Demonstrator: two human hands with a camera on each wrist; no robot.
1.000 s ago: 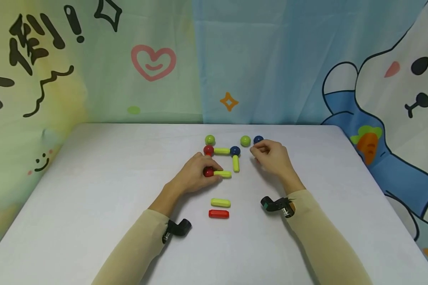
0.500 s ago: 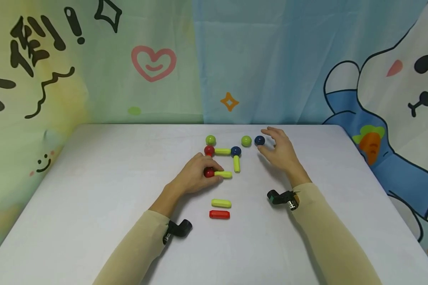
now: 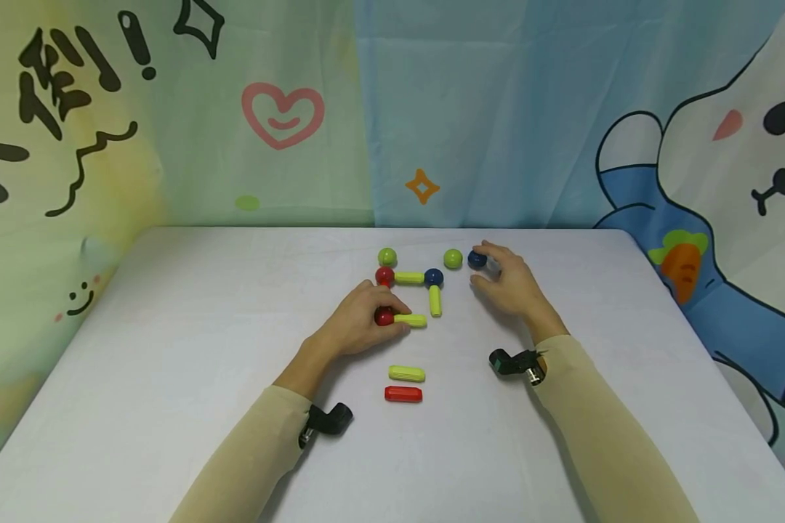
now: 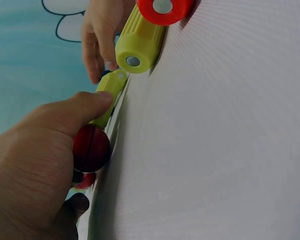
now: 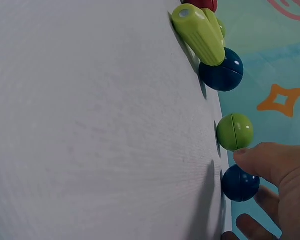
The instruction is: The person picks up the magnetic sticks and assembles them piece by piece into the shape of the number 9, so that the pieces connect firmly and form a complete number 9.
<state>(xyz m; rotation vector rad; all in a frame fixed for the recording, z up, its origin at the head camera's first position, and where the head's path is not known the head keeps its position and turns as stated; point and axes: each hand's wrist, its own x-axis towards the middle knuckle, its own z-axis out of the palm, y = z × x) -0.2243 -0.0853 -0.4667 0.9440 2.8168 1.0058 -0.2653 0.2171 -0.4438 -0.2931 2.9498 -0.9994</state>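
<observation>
My left hand point(image 3: 361, 319) pinches a yellow magnetic stick point(image 3: 417, 320) between thumb and index finger. A red ball point(image 3: 384, 316) is joined to that stick, under my fingers. Just beyond, another red ball point(image 3: 384, 276), a yellow stick point(image 3: 408, 277) and a blue ball point(image 3: 434, 277) form a row. From this blue ball a further yellow stick point(image 3: 435, 301) points toward me. At the back right, my right hand point(image 3: 512, 285) is spread around a loose blue ball point(image 3: 476, 260). Its thumb point(image 5: 260, 157) lies close to the ball; firm contact cannot be made out.
Two loose green balls, one behind the row point(image 3: 387, 256) and one beside the blue ball point(image 3: 453, 258), lie on the white table point(image 3: 170, 363). Nearer me are a loose yellow stick point(image 3: 406, 373) and a red stick point(image 3: 403, 394). A printed curtain point(image 3: 497, 109) hangs behind.
My right hand has moved slightly right and away from me, and its fingers have spread and come around the loose blue ball. The left hand has stayed in place.
</observation>
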